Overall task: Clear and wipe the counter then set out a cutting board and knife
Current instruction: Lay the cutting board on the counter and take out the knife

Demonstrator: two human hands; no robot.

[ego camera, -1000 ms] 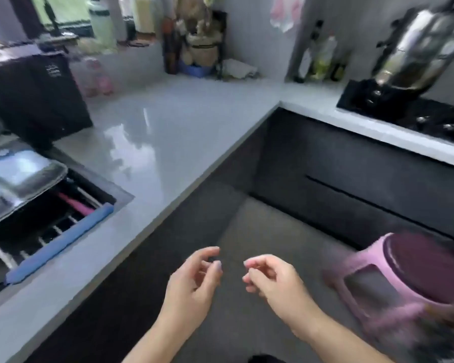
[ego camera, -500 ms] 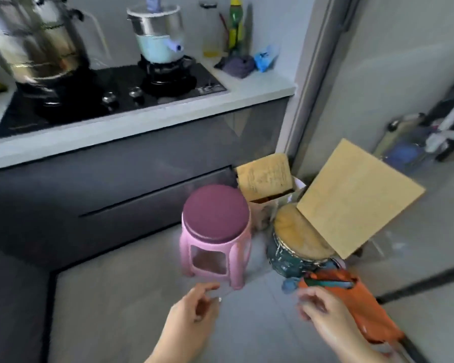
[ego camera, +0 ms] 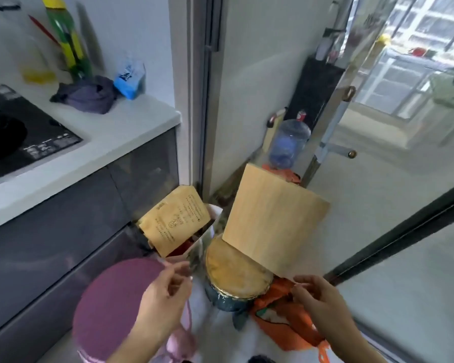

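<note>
A square wooden cutting board [ego camera: 271,222] leans upright on the floor in the corner by the glass door, resting against a round wooden block [ego camera: 237,276] that lies on a dark pot. My left hand [ego camera: 165,297] hovers above a purple stool [ego camera: 113,310], fingers loosely curled and holding nothing. My right hand [ego camera: 319,297] is just below the board's lower corner, fingers apart and empty, over an orange bag [ego camera: 281,318]. No knife is visible. The white counter [ego camera: 110,129] ends at the upper left.
A brown paper bag [ego camera: 174,220] stands between the stool and the board. A purple cloth [ego camera: 89,94], a blue pouch [ego camera: 129,77] and bottles sit at the counter's end beside the black hob [ego camera: 24,134]. A water jug [ego camera: 286,142] and a ladder stand behind the glass door [ego camera: 404,231].
The view has swung from the grey counter to the floor corner and moved closer. Both hands have come forward towards the board and the stool.
</note>
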